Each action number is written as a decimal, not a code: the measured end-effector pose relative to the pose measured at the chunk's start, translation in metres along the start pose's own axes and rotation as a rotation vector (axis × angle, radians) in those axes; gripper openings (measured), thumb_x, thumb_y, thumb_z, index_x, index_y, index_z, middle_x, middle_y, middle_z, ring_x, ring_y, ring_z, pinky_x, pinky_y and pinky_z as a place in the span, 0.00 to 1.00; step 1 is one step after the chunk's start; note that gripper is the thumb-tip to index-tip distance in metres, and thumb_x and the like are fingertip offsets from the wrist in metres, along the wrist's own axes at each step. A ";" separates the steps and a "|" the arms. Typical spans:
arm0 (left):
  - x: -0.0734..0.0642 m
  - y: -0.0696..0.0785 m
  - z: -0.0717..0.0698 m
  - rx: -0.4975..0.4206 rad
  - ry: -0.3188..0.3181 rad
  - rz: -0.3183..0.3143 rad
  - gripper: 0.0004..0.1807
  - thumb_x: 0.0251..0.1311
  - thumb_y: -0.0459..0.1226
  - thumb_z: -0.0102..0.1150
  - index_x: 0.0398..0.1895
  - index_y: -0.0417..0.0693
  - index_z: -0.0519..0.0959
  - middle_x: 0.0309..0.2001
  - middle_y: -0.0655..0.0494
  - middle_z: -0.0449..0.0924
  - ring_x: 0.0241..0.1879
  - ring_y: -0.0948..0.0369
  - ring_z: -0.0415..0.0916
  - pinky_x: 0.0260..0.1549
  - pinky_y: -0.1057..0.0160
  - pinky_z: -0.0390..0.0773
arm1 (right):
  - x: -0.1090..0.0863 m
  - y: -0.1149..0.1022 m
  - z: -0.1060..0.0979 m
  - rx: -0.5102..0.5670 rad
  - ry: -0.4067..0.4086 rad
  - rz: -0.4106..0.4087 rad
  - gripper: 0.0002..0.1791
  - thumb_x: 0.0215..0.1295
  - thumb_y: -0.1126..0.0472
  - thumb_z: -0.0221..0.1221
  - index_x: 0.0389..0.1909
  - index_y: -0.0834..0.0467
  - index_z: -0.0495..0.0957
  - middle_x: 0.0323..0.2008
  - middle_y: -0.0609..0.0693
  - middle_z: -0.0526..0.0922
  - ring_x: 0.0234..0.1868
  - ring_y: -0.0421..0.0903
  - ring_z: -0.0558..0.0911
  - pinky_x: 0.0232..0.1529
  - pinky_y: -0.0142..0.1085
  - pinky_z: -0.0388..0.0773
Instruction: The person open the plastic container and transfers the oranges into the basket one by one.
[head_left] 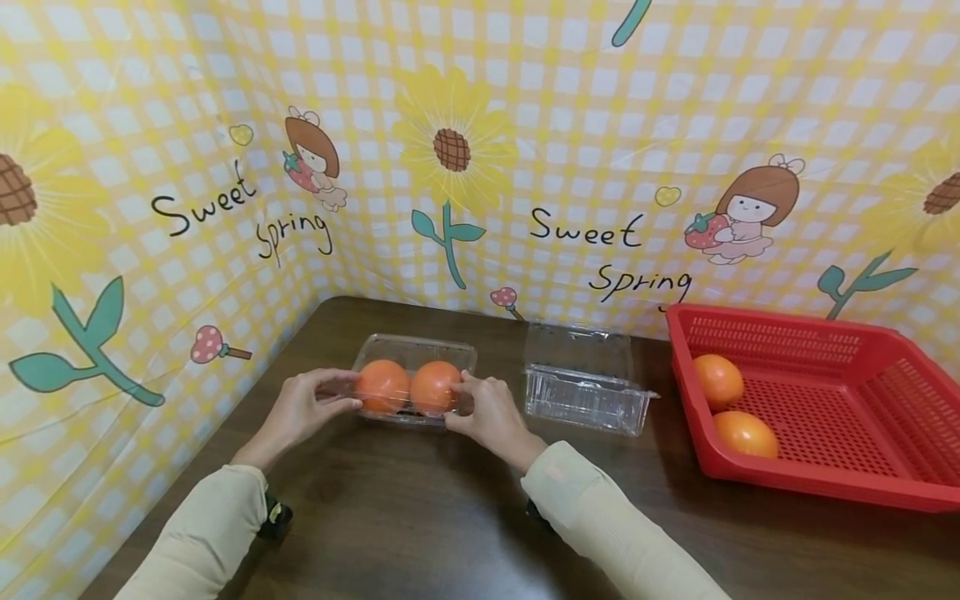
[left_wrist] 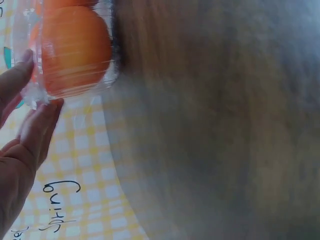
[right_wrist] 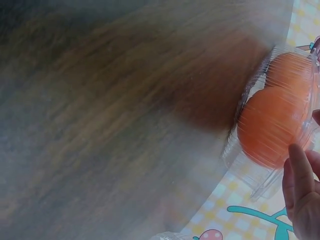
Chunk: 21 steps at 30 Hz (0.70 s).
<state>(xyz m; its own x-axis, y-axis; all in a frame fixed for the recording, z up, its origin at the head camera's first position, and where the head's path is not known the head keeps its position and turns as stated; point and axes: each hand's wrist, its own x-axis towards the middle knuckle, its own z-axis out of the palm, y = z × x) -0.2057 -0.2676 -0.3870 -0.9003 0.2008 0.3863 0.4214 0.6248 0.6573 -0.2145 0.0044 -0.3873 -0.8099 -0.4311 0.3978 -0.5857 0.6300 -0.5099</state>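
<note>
A clear plastic clamshell box (head_left: 416, 342) stands on the brown table, its lid down over two oranges (head_left: 383, 386) side by side. At its left end my left hand (head_left: 303, 410) grips the edge, thumb and fingers apart on the plastic. My right hand (head_left: 491, 414) holds the opposite end the same way, beside the right orange (head_left: 435, 388). Ribbed plastic wraps the near orange (left_wrist: 75, 52) in the left wrist view, with fingertips at the rim. In the right wrist view a finger lies along the lid near the orange (right_wrist: 272, 127).
An empty clear clamshell box (head_left: 585, 404) with its lid raised stands right of my right hand. Farther right is a red plastic basket (head_left: 817, 483) with two oranges (head_left: 718, 381) at its left side. A yellow checked cloth (head_left: 570, 150) hangs behind and left of the table (head_left: 390, 517).
</note>
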 end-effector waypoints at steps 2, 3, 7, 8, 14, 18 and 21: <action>0.001 0.000 0.001 -0.010 0.018 0.036 0.18 0.42 0.31 0.66 0.39 0.35 0.79 0.35 0.41 0.80 0.31 0.52 0.79 0.29 0.63 0.78 | 0.001 0.001 0.000 0.005 0.010 -0.004 0.20 0.43 0.61 0.64 0.41 0.63 0.80 0.49 0.62 0.74 0.21 0.40 0.66 0.25 0.30 0.67; 0.001 0.000 0.000 -0.015 0.023 0.048 0.18 0.41 0.30 0.67 0.39 0.35 0.79 0.34 0.42 0.80 0.30 0.53 0.79 0.28 0.64 0.78 | 0.001 0.001 0.000 0.009 0.012 -0.003 0.20 0.43 0.61 0.64 0.41 0.63 0.80 0.49 0.62 0.74 0.21 0.40 0.66 0.25 0.29 0.67; 0.003 -0.002 -0.002 0.005 0.024 0.056 0.19 0.39 0.30 0.68 0.40 0.36 0.79 0.32 0.45 0.81 0.29 0.55 0.79 0.27 0.67 0.78 | 0.002 0.001 -0.001 0.023 0.014 -0.004 0.20 0.43 0.61 0.64 0.41 0.64 0.80 0.49 0.62 0.74 0.21 0.41 0.66 0.22 0.27 0.65; 0.003 -0.003 -0.003 0.012 0.019 0.049 0.20 0.39 0.30 0.68 0.40 0.36 0.79 0.32 0.45 0.81 0.29 0.55 0.79 0.27 0.68 0.77 | 0.002 0.001 -0.001 0.023 0.011 -0.003 0.20 0.43 0.61 0.64 0.41 0.63 0.80 0.49 0.62 0.74 0.20 0.40 0.65 0.22 0.27 0.65; 0.001 -0.007 -0.007 0.055 -0.012 0.031 0.23 0.37 0.32 0.70 0.43 0.37 0.78 0.32 0.47 0.81 0.30 0.56 0.79 0.27 0.66 0.77 | 0.002 0.002 -0.001 0.025 -0.011 0.000 0.21 0.43 0.61 0.64 0.41 0.63 0.80 0.50 0.61 0.73 0.18 0.39 0.62 0.23 0.28 0.63; -0.001 -0.006 -0.007 0.052 -0.024 0.032 0.24 0.37 0.33 0.70 0.43 0.37 0.78 0.33 0.46 0.81 0.30 0.55 0.79 0.27 0.64 0.78 | 0.001 0.003 -0.002 0.030 -0.028 -0.002 0.21 0.44 0.60 0.64 0.42 0.63 0.79 0.51 0.61 0.73 0.18 0.39 0.62 0.23 0.29 0.64; 0.000 -0.006 -0.006 0.041 -0.031 0.032 0.24 0.38 0.33 0.69 0.44 0.37 0.77 0.34 0.46 0.81 0.31 0.55 0.79 0.28 0.63 0.78 | 0.000 0.005 -0.003 0.026 -0.030 0.001 0.21 0.44 0.60 0.64 0.43 0.63 0.79 0.51 0.61 0.73 0.19 0.39 0.65 0.27 0.31 0.67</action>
<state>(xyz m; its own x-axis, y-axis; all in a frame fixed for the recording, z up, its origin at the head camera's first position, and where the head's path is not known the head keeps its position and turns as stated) -0.2074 -0.2760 -0.3878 -0.8895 0.2443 0.3862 0.4460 0.6479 0.6175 -0.2171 0.0095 -0.3878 -0.8111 -0.4498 0.3739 -0.5848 0.6137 -0.5305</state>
